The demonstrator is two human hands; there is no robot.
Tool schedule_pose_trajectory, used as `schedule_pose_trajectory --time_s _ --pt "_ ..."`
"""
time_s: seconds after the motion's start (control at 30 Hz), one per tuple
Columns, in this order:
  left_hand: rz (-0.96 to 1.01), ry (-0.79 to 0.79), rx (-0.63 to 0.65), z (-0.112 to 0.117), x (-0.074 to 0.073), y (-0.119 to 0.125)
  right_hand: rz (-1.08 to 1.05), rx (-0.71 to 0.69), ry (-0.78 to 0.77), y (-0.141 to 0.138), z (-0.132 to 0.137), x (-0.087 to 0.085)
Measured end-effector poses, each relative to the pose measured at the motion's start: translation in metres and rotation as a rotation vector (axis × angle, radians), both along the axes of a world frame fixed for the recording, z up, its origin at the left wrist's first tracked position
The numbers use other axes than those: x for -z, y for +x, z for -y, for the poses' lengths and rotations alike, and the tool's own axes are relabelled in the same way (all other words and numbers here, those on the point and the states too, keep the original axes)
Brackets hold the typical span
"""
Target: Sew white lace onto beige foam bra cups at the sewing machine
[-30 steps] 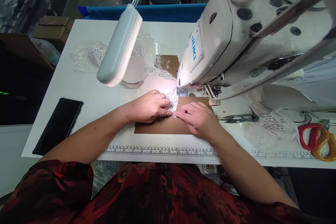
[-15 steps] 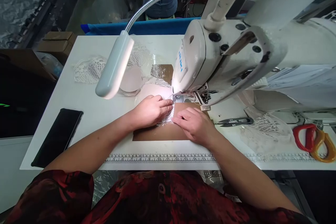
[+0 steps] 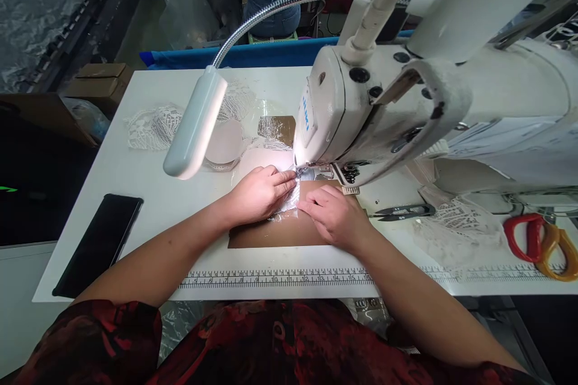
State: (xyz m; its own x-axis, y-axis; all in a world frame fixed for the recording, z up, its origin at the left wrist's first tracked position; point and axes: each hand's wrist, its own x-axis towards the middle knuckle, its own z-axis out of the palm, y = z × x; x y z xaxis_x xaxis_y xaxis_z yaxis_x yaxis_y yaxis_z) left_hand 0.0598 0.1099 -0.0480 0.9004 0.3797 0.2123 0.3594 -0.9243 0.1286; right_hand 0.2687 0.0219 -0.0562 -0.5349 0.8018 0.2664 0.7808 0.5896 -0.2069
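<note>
A piece of white lace fabric [image 3: 289,200] lies under the needle area of a white sewing machine [image 3: 323,102], joined to or touching a smooth pale cup-shaped part [image 3: 257,159]. My left hand [image 3: 258,194] presses on the lace from the left, its fingers together and fingertips close to the presser foot. On the right, my right hand [image 3: 336,213] pinches the lace's near edge between thumb and forefinger, its other fingers curled. Brown sheet material [image 3: 266,234] covers the machine bed beneath both hands. The needle tip is hard to make out in the glare.
A lamp [image 3: 196,123] on a bent metal neck hangs over the table's left. Thread snips [image 3: 401,212] and red-and-orange-handled scissors [image 3: 544,243] lie right. More lace [image 3: 156,126] rests behind; a black phone [image 3: 99,243] sits left. A printed ruler [image 3: 280,278] runs along the front edge.
The view has shifted slightly, so the machine and table sit a little lower in the picture. Both hands keep almost the same place on the lace.
</note>
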Motion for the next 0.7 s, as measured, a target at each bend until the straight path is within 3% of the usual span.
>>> schedule_pose_trajectory --time_s 0.4,0.7 --pt "-0.056 -0.033 0.021 -0.009 -0.002 -0.006 0.096 0.227 0.012 -0.008 -0.005 -0.004" --pt "-0.077 -0.002 -0.064 -0.011 -0.007 -0.003 0.085 0.319 -0.008 -0.009 -0.009 0.001"
